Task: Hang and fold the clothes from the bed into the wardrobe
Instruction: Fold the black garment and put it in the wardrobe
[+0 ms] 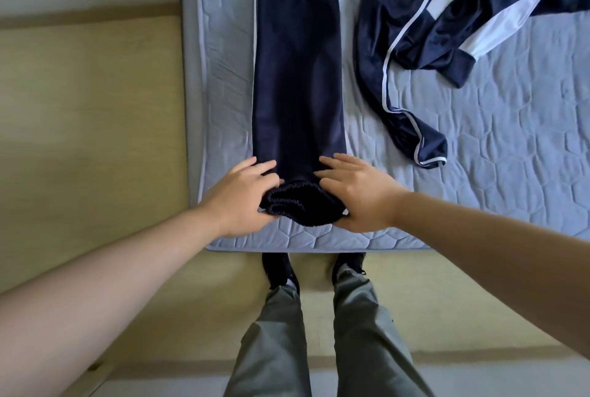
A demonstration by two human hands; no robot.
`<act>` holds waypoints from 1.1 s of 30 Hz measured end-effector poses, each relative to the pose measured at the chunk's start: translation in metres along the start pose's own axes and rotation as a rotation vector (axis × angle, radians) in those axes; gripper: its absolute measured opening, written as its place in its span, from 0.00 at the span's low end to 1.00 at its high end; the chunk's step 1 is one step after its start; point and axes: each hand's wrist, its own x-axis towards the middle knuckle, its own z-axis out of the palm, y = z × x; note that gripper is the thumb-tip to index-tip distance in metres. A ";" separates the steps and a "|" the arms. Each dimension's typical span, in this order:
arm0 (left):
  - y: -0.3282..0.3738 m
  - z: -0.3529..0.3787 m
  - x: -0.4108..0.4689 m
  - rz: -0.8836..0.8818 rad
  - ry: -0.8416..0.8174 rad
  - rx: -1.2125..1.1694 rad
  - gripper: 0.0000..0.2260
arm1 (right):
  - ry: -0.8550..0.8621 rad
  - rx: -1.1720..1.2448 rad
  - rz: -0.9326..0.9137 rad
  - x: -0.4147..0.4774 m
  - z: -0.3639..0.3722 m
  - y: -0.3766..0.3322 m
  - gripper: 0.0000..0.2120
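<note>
Down by my shoes (278, 270) on the yellowish floor (95, 109), I'm standing right up against the near edge of the mattress (479, 179). Both hands are on the bunched elastic end (293, 203) of the navy trousers (297, 61): left hand (242, 197) pinches one side with its fingers curled over the fabric, and right hand (356, 195) does the same on the other side, thumb tucked underneath. The trousers lie flat in one long narrow strip running away from me, so I'd say I'm at the folding step, legs already lined up. Next move is probably lifting this end and carrying it forward onto the far part, keeping both corners level so it doesn't skew. Further off to the right there's a navy jacket (447, 29) with white stripes, crumpled, well apart from the trousers, so not really in the way. Can't see the wardrobe from here.
</note>
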 end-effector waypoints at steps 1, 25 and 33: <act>0.004 0.008 -0.009 0.005 -0.050 0.020 0.17 | -0.049 -0.004 -0.017 -0.006 0.006 -0.007 0.26; 0.000 0.027 -0.004 -0.579 -0.212 -0.752 0.21 | -0.157 1.115 0.684 0.001 0.032 0.005 0.19; -0.016 0.043 0.036 -0.685 0.060 -0.765 0.29 | 0.037 1.074 0.742 0.018 0.045 0.033 0.19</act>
